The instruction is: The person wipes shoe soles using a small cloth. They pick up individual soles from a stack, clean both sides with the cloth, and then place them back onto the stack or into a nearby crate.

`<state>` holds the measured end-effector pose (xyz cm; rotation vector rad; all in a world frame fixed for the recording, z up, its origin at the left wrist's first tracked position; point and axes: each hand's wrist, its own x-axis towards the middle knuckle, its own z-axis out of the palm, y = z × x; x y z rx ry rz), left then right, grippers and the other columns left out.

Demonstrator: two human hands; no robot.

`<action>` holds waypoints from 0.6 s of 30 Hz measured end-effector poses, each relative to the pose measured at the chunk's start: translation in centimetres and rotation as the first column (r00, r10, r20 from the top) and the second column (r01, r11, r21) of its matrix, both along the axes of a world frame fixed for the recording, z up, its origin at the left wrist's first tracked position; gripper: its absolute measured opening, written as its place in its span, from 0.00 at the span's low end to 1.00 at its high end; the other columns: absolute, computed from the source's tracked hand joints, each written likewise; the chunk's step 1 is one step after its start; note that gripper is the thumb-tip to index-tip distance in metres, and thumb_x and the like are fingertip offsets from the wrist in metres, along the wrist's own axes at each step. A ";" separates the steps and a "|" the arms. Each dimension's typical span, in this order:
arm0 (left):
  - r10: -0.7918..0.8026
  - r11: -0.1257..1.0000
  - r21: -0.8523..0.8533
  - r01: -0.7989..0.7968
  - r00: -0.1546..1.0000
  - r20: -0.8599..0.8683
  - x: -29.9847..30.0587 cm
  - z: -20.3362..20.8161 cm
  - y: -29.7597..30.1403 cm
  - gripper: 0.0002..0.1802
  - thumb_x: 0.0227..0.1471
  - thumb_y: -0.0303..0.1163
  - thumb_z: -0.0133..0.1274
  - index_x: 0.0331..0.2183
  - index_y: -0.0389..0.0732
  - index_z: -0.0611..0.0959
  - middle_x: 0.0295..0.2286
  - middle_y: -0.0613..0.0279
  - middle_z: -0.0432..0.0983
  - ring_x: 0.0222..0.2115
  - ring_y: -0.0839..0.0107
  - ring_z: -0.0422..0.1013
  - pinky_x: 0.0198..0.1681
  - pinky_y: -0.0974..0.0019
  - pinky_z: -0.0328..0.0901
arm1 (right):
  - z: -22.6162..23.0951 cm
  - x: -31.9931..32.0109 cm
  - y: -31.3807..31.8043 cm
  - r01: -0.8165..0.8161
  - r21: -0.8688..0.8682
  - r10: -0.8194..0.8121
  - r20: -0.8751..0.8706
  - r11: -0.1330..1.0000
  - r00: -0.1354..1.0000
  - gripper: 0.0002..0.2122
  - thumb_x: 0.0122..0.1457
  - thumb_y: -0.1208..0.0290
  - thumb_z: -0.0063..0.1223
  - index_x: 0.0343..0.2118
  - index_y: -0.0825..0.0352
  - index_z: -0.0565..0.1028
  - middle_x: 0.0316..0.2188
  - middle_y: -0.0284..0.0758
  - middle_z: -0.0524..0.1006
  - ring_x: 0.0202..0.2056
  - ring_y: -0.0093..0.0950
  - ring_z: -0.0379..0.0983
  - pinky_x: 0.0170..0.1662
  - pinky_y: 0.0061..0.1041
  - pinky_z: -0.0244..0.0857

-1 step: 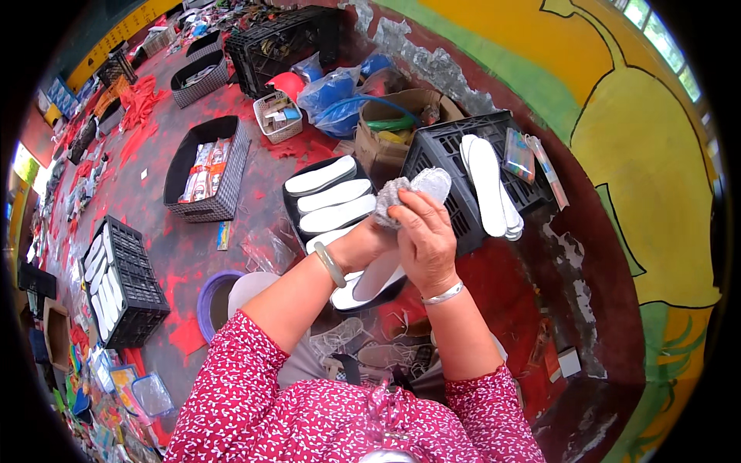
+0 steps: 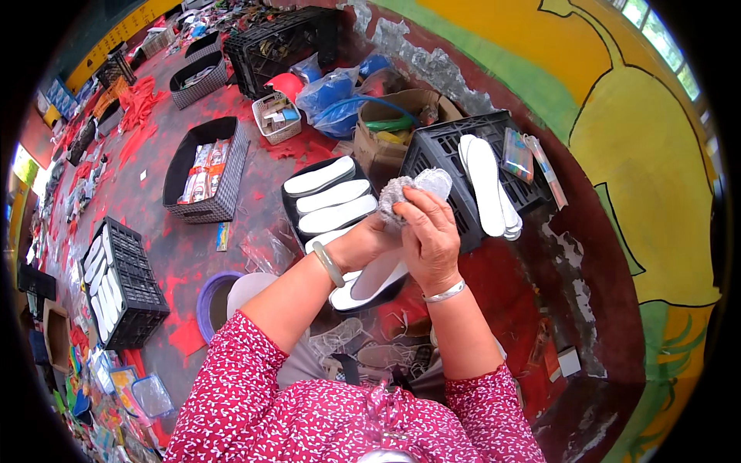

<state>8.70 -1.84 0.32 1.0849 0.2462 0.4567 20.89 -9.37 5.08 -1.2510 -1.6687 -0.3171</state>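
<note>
Both hands are raised over a dark basket of white insoles. They hold a fuzzy grey knitted piece, apparently a slipper, with a pale grey sole-like end pointing away to the right. My right hand is closed over its near side, fingers bent on top. My left hand grips it from the left, its fingers mostly hidden behind the piece and the right hand. Below the hands, more white insoles lie partly covered. A few white insoles rest on an upturned black crate.
Packaged items lie on the crate. Behind it stand a cardboard box and blue plastic bags. To the left are a woven basket, a purple bucket and a black crate of insoles. A painted wall rises at right.
Both hands and the grey slipper have shifted very slightly to the right. The grip looks the same.
</note>
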 end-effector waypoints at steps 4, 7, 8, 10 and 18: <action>-0.134 0.990 -0.038 0.136 0.990 0.033 -0.4 2.0 -0.9 0.33 0.51 0.23 0.52 0.58 0.41 0.59 0.49 0.60 0.66 0.49 0.68 0.66 0.52 0.61 0.63 | 2.3 1.2 -0.3 0.208 0.066 -0.203 -0.072 0.976 0.976 0.15 0.45 0.85 0.49 0.37 0.66 0.76 0.40 0.39 0.76 0.42 0.41 0.71 0.48 0.34 0.64; -0.257 0.957 -0.096 0.273 0.955 0.146 -0.2 0.4 -1.1 0.38 0.49 0.20 0.51 0.59 0.42 0.56 0.52 0.54 0.62 0.51 0.61 0.65 0.54 0.52 0.62 | 0.2 6.1 0.3 0.310 -0.130 -0.335 -0.437 0.942 0.835 0.13 0.49 0.87 0.46 0.38 0.70 0.74 0.37 0.40 0.76 0.40 0.35 0.73 0.46 0.30 0.65; -0.216 0.957 -0.159 0.244 0.961 0.174 -0.3 0.9 -1.0 0.38 0.48 0.20 0.51 0.59 0.43 0.56 0.52 0.54 0.62 0.51 0.58 0.64 0.53 0.51 0.62 | 0.8 7.2 0.0 0.150 -0.173 -0.229 -0.753 0.973 0.617 0.10 0.52 0.85 0.45 0.37 0.72 0.74 0.35 0.35 0.77 0.35 0.26 0.73 0.42 0.23 0.66; -0.119 0.943 -0.281 0.180 0.968 0.221 -0.7 2.2 -0.8 0.39 0.47 0.18 0.50 0.59 0.43 0.55 0.53 0.52 0.62 0.52 0.53 0.64 0.52 0.50 0.64 | 1.1 9.5 -0.8 -0.085 -0.013 0.012 -0.956 0.996 0.294 0.09 0.54 0.82 0.43 0.36 0.73 0.74 0.33 0.32 0.76 0.31 0.18 0.71 0.37 0.17 0.65; -0.015 0.916 -0.385 0.112 0.969 0.246 -0.5 2.2 0.0 0.37 0.49 0.20 0.51 0.59 0.42 0.57 0.51 0.48 0.63 0.50 0.49 0.65 0.47 0.50 0.68 | 1.6 9.5 -1.8 -0.392 -0.129 -0.029 -0.968 0.911 0.251 0.08 0.57 0.74 0.47 0.31 0.73 0.76 0.26 0.30 0.75 0.27 0.15 0.69 0.32 0.12 0.61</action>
